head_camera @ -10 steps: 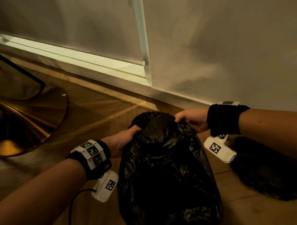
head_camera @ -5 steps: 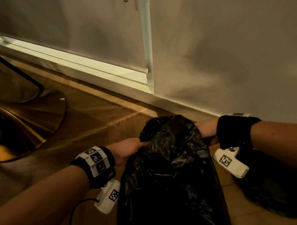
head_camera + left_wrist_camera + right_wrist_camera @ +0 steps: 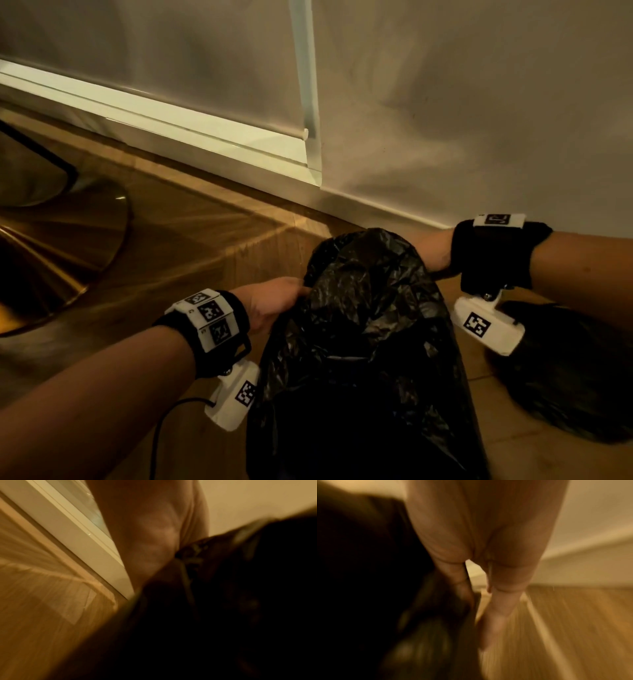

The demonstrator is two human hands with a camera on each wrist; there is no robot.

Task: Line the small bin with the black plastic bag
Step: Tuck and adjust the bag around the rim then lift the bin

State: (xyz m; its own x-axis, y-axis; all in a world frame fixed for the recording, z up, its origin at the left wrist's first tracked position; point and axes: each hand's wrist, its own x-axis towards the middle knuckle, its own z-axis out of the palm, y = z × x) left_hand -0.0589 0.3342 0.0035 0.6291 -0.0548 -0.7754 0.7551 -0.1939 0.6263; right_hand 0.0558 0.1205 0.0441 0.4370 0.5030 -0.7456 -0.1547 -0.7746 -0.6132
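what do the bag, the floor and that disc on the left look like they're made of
Bag: thin black plastic film, glossy, going by its fine crinkles and glints.
Floor: wood or wood-look planks, smooth with a slight sheen; grain and plank seams show.
Disc: probably polished brass-toned metal, since it reflects streaks of light; could be a plated finish.

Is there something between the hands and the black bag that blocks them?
Nothing visible does. The left hand already touches the black bag at its left edge, and the right hand sits against its far right side, fingers hidden behind the plastic.
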